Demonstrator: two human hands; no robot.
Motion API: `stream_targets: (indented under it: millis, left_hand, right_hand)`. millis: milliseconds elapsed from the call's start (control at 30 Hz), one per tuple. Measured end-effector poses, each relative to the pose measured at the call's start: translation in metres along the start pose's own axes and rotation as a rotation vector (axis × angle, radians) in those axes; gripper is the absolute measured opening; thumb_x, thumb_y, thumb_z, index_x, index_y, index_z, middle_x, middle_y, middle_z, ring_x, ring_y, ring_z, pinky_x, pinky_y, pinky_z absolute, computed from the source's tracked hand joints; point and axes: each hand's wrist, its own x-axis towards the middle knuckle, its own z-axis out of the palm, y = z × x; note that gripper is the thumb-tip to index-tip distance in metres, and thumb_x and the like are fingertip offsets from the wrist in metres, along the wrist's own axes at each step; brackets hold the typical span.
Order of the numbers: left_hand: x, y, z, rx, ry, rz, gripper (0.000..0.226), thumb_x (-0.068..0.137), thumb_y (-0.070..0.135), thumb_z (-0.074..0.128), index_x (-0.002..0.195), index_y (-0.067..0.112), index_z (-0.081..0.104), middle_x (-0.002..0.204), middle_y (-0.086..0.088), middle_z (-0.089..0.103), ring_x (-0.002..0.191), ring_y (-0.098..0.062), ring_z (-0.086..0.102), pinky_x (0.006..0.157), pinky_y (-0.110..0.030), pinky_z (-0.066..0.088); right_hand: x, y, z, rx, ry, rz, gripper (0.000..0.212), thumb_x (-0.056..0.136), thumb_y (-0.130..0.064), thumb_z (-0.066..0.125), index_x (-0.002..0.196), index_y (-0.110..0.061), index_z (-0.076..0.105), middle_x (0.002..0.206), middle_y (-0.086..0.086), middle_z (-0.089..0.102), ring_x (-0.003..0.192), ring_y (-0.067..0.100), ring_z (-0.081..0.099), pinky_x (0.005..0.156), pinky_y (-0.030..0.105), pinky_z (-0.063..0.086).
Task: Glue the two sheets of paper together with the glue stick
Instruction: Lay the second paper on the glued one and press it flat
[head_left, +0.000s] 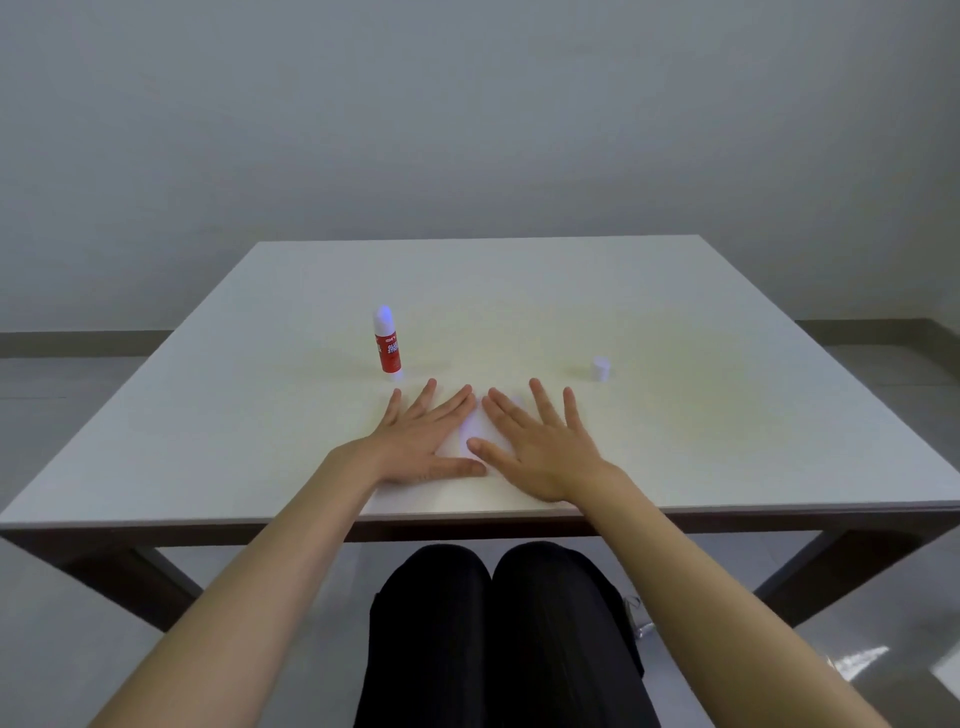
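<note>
left hand (421, 441) flat, right hand (530, 447) flat — fingers spread

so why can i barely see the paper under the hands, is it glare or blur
Head view: mostly washout, as white paper on the pale table is overexposed with almost no edge contrast; the left hand and right hand cover much of it; the glue stick tip blooms bluish; wide-angle bending shows on the table edges.

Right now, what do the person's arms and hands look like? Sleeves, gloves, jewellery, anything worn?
Both arms are bare from the frame edge to the fingertips: no sleeves in view. The left hand and right hand have no gloves, and no rings, watch or bracelets are visible. Nails look short and unpainted, though the picture is soft. The only clothing in view is dark trousers below the table edge.
</note>
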Motion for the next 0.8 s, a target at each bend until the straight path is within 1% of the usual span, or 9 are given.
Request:
stream_targets:
  millis: [100,200,367,433,533,600,667,733,800]
  left_hand:
    - [0.001,0.0,0.0,-0.017,-0.008,0.011,0.094,0.083,0.068,0.04,0.149,0.03,-0.015,0.156,0.019,-0.02,0.143,-0.017,-0.028,0.115,-0.049,-0.017]
    - [0.001,-0.003,0.001,-0.052,-0.023,0.018,0.101,0.078,0.073,0.043,0.148,0.031,-0.016,0.156,0.021,-0.021,0.141,-0.014,-0.03,0.115,-0.047,-0.019]
    - [0.003,-0.004,0.002,-0.034,-0.026,0.002,0.105,0.074,0.078,0.04,0.148,0.031,-0.017,0.156,0.019,-0.022,0.142,-0.015,-0.03,0.115,-0.048,-0.018]
    - [0.003,-0.003,0.001,-0.036,-0.029,0.0,0.106,0.074,0.078,0.041,0.148,0.031,-0.018,0.156,0.019,-0.022,0.142,-0.016,-0.03,0.115,-0.048,-0.018]
    - [0.003,-0.004,0.001,-0.042,-0.033,0.001,0.106,0.074,0.077,0.042,0.148,0.03,-0.018,0.156,0.019,-0.023,0.141,-0.015,-0.031,0.115,-0.047,-0.019]
    - [0.003,-0.004,0.001,-0.04,-0.035,0.002,0.105,0.075,0.076,0.042,0.148,0.03,-0.018,0.156,0.019,-0.023,0.141,-0.015,-0.031,0.115,-0.048,-0.018]
    - [0.003,-0.003,0.0,-0.04,-0.041,0.002,0.104,0.076,0.074,0.043,0.148,0.03,-0.019,0.156,0.018,-0.024,0.141,-0.015,-0.032,0.115,-0.048,-0.018]
    - [0.003,-0.003,-0.001,-0.043,-0.054,0.001,0.104,0.077,0.074,0.043,0.148,0.03,-0.019,0.155,0.018,-0.025,0.141,-0.015,-0.032,0.115,-0.048,-0.018]
    - [0.002,-0.002,-0.001,-0.048,-0.06,0.003,0.104,0.077,0.074,0.044,0.148,0.029,-0.019,0.155,0.018,-0.025,0.14,-0.015,-0.033,0.115,-0.048,-0.019]
  right_hand:
    - [-0.012,-0.016,0.013,0.056,0.061,-0.1,0.085,0.085,-0.073,0.01,0.152,-0.024,-0.006,0.16,-0.011,-0.012,0.145,0.025,-0.022,0.117,0.048,-0.016]
    - [-0.029,-0.018,0.023,0.071,0.074,-0.197,0.089,0.078,-0.077,0.004,0.152,-0.028,-0.003,0.16,-0.016,-0.011,0.145,0.02,-0.024,0.116,0.046,-0.018]
    - [-0.022,0.002,0.007,0.033,0.027,-0.003,0.079,0.086,-0.071,0.007,0.151,-0.029,-0.008,0.16,-0.015,-0.012,0.145,0.023,-0.025,0.116,0.049,-0.017]
    - [-0.026,-0.004,0.009,0.023,0.058,0.009,0.09,0.08,-0.076,0.003,0.152,-0.023,-0.008,0.16,-0.009,-0.014,0.145,0.024,-0.024,0.117,0.049,-0.016]
    - [-0.048,-0.017,0.026,0.056,0.086,-0.112,0.107,0.066,-0.085,-0.007,0.152,-0.02,-0.008,0.161,-0.006,-0.015,0.144,0.019,-0.027,0.115,0.044,-0.02]
    - [-0.058,-0.011,0.027,0.05,0.096,-0.126,0.102,0.068,-0.084,-0.007,0.151,-0.026,-0.009,0.16,-0.011,-0.015,0.143,0.017,-0.028,0.113,0.044,-0.022]
    - [-0.06,0.0,0.018,0.035,0.089,-0.041,0.094,0.073,-0.08,-0.004,0.151,-0.028,-0.008,0.159,-0.015,-0.014,0.144,0.018,-0.026,0.115,0.047,-0.021]
    - [-0.06,0.002,0.013,0.018,0.085,0.033,0.088,0.08,-0.076,0.003,0.152,-0.025,-0.007,0.16,-0.013,-0.012,0.145,0.02,-0.025,0.116,0.05,-0.018]
    - [-0.065,-0.008,0.016,0.008,0.11,0.017,0.093,0.078,-0.078,0.0,0.152,-0.022,-0.006,0.161,-0.009,-0.012,0.145,0.02,-0.025,0.115,0.05,-0.02]
